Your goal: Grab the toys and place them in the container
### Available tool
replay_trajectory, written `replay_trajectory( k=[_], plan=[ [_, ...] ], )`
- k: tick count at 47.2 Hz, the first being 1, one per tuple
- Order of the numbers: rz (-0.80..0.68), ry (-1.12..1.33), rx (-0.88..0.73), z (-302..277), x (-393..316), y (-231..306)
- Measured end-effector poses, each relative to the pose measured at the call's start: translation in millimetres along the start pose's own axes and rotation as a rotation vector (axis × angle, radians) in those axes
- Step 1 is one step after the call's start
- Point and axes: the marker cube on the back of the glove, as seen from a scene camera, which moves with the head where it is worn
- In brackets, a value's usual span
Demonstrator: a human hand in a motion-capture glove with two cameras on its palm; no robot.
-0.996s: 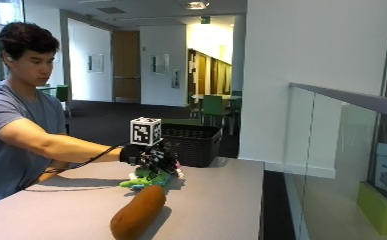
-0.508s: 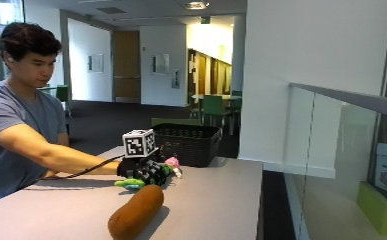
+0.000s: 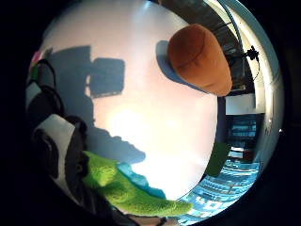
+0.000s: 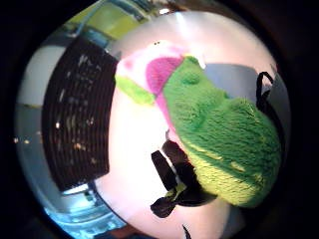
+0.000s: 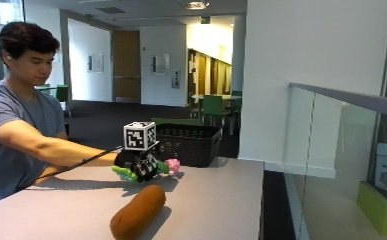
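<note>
A person seated at the table (image 5: 206,200) is extending the gloved right hand (image 5: 138,162) across its surface, and the hand is closing around a green plush toy (image 5: 128,173) with a pink and white end (image 5: 172,165). In the outside view the toy is protruding from both sides of the hand, green toward the person and pink toward the container, and it is sitting low over the table; contact with the surface cannot be confirmed. The thumb side palm view is showing the green plush body (image 4: 224,139) filling the space next to the palm, with the black fingers (image 4: 172,172) curling against its underside, so the fingers are holding the toy. The little finger side palm view is showing a green limb of the same toy (image 3: 127,188) hanging beside the glove above the pale table surface (image 3: 141,108). The black slatted container (image 5: 188,143) is standing on the table just beyond the hand, toward the far edge. A brown, loaf-shaped plush toy (image 5: 138,218) is lying on the table nearer the camera, apart from the hand and untouched.
</note>
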Motion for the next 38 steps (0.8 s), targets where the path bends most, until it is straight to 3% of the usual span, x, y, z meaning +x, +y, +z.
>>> replay_trajectory(
  k=[11,25,28,32,36,38],
  plan=[
    [0.017,-0.003,0.087,-139.4,-16.1,-31.6],
    [-0.003,-0.024,0.209,-253.0,-90.5,-55.3],
    [-0.060,-0.037,0.225,-265.3,-127.8,-53.8],
    [-0.282,-0.079,0.243,-273.7,-189.7,-43.4],
    [-0.263,-0.031,0.246,-269.4,-238.1,-45.8],
    [-0.332,-0.054,0.245,-268.3,-260.6,-42.7]
  ],
)
